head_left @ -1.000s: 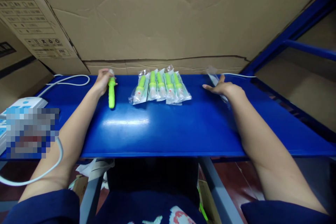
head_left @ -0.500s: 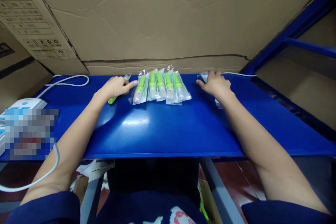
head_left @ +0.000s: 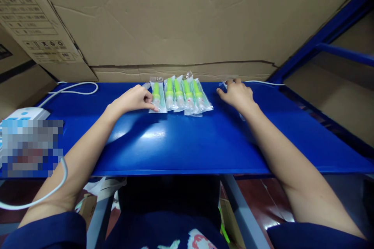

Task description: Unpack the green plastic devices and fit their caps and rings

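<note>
Several clear bags, each with a green-capped tube (head_left: 181, 95) inside, lie in a row at the back of the blue table (head_left: 187, 144). My left hand (head_left: 133, 100) is curled over a loose tube whose clear tip (head_left: 146, 85) pokes out past my fingers. Its thumb and forefinger touch the leftmost bag (head_left: 157, 99). To the right of the row, my right hand (head_left: 238, 94) rests with bent fingers on an empty clear plastic bag (head_left: 223, 84), which is mostly hidden beneath it.
A white power strip (head_left: 27, 113) sits at the table's left edge. Its white cable (head_left: 73, 86) loops along the back. Cardboard boxes (head_left: 181, 19) wall off the rear and left. A blue rack frame (head_left: 330, 42) rises on the right.
My left hand carried the loose green tube rightward to the leftmost bag, which now lies straighter. My right hand shifted left and back onto the clear bag and curled its fingers.
</note>
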Demonstrator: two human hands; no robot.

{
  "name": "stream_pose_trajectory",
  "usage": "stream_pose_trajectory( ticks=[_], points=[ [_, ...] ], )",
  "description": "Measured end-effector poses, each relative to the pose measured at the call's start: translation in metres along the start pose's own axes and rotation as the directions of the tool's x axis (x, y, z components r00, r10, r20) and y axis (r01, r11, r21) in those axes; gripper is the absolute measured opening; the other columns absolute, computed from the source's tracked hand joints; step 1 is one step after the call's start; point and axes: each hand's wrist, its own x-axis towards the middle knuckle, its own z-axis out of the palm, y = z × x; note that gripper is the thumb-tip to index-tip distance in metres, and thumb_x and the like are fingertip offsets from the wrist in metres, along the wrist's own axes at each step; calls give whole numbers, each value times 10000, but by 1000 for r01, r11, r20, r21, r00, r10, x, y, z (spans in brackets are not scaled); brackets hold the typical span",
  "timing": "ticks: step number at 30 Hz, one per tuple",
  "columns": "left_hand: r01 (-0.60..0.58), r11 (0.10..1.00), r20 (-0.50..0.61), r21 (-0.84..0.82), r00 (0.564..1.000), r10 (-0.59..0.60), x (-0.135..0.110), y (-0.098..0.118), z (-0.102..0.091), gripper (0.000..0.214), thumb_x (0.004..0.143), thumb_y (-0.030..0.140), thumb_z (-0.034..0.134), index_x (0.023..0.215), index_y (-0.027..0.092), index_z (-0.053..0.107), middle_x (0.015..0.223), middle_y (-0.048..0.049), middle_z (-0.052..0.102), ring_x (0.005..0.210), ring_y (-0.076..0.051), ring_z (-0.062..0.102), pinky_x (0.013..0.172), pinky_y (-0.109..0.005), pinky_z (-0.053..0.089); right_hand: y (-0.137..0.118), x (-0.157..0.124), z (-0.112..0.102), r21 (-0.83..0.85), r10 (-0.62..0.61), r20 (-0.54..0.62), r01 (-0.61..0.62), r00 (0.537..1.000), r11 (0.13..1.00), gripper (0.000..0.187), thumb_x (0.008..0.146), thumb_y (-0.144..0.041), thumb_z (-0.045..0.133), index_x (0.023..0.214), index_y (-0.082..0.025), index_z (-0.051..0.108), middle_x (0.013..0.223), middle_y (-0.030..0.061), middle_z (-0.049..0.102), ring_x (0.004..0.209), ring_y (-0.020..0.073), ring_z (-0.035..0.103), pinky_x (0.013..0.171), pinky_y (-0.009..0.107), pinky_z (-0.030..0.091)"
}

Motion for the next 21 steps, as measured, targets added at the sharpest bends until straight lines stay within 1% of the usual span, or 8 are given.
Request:
stream_pose_trajectory(
  ticks=[4, 7, 10, 13, 15, 18, 20, 21],
  points=[
    [-172, 985, -176, 3, 970, 169, 2, 4, 6, 542, 781, 619, 696, 511, 186, 515, 528, 27, 482, 519, -104, 395, 604, -279, 283, -2, 0, 0, 14, -28, -18, 28, 999, 1000, 554, 997, -417, 431, 1401, -57, 550, 1404, 274, 532, 1225, 402, 586, 1001, 527, 457],
    [-310, 949, -282, 60, 907, 314, 3, 9, 8, 591, 828, 675, 640, 515, 193, 499, 546, 10, 492, 546, -128, 432, 627, -291, 310, -4, -1, -1, 18, -45, -39, 46, 998, 999, 529, 992, -411, 422, 1364, -68, 577, 1386, 260, 550, 1197, 391, 595, 989, 519, 455],
    [-377, 915, -372, 146, 836, 404, 2, 16, 9, 617, 861, 710, 588, 534, 193, 502, 562, 0, 497, 563, -135, 448, 628, -297, 328, -8, -3, -5, 42, -93, -97, 97, 991, 994, 498, 1004, -399, 383, 1292, -71, 622, 1333, 250, 585, 1186, 382, 594, 1003, 518, 435],
    [-411, 882, -440, 231, 764, 472, 2, 22, 11, 627, 893, 712, 534, 541, 194, 493, 549, 2, 476, 549, -134, 437, 605, -301, 346, -17, -9, -7, 112, -232, -197, 257, 953, 960, 447, 1015, -357, 348, 1254, -112, 635, 1290, 222, 617, 1228, 368, 565, 1041, 526, 402],
    [-419, 863, -481, 281, 717, 504, 2, 26, 14, 627, 909, 705, 507, 543, 196, 495, 549, 2, 478, 538, -131, 433, 590, -306, 362, -27, -15, -4, 186, -402, -259, 453, 878, 872, 424, 1004, -347, 389, 1314, -145, 595, 1319, 195, 614, 1269, 349, 541, 1062, 518, 395],
    [-444, 846, -541, 294, 653, 530, 1, 34, 20, 608, 912, 696, 507, 564, 198, 511, 576, -3, 518, 555, -130, 471, 593, -307, 400, -47, -28, 7, 297, -634, -367, 732, 680, 613, 590, 936, -404, 560, 1466, -163, 464, 1447, 178, 541, 1339, 335, 499, 1089, 504, 399],
    [-480, 824, -561, 301, 610, 559, 0, 42, 25, 580, 919, 669, 523, 578, 200, 524, 586, -6, 543, 581, -133, 515, 603, -304, 429, -62, -37, 16, 368, -706, -422, 819, 569, 441, 766, 881, -459, 657, 1542, -203, 368, 1529, 165, 474, 1411, 335, 443, 1119, 519, 378],
    [-501, 806, -562, 315, 587, 583, 0, 47, 28, 564, 930, 643, 532, 581, 200, 526, 584, -6, 550, 590, -133, 532, 604, -300, 439, -69, -41, 19, 399, -722, -432, 832, 541, 385, 805, 869, -474, 678, 1560, -233, 343, 1554, 152, 451, 1437, 332, 419, 1130, 530, 363]
  ],
)
